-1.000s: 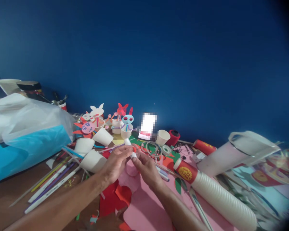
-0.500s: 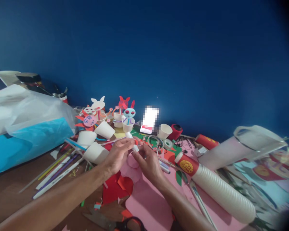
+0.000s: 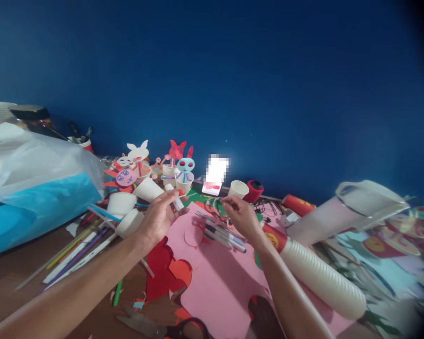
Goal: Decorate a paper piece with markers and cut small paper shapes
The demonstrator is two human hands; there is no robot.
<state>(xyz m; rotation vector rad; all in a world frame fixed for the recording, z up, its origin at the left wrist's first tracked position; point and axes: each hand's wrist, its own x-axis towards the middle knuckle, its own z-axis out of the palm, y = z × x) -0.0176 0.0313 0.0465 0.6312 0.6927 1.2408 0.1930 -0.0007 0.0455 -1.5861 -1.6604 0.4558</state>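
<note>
White tube clamped in left hand's fingers, long axis from 11 to 5 o'clock, above pink paper's 11 o'clock edge, right hand's fingers bunched together near clear rings

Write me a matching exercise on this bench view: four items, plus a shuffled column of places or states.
Items
1. Left hand
2. Black-handled metal scissors
3. Long stack of white paper cups
4. Light-blue paper face with red ears

Places/states
A. On its side, right of the large pink paper sheet
B. Upright in a white cup
C. Holding a small white tube
D. At the view's bottom edge

Pairs: 1-C, 2-D, 3-A, 4-B
</note>
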